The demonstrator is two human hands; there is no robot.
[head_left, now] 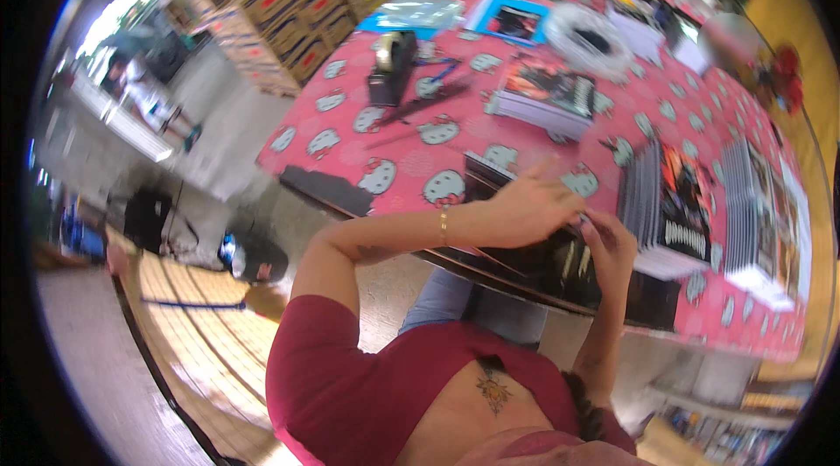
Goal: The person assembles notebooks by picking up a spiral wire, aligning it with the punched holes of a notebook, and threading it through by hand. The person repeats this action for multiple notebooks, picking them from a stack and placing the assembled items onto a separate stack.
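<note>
Both hands are working on a dark glossy booklet [560, 260] lying flat at the near edge of the table [350, 129]. The left hand [529, 203] lies across its top with fingers spread and pressing down, gold bracelet [444, 225] on the wrist. The right hand [608, 243] has its fingertips pinched together at the booklet's right side, though it's too blurry to say what exactly they grip. I'd keep that left palm flat so the slick cover doesn't slide off the edge, and go slow with the pinch. The table has a pink cartoon-cat cloth, a tape dispenser [391, 63] toward the far left, stacks of booklets [665, 212] along the right edge, and another stack [547, 94] mid-table. Cardboard boxes [289, 2] are piled behind, concrete floor below.
</note>
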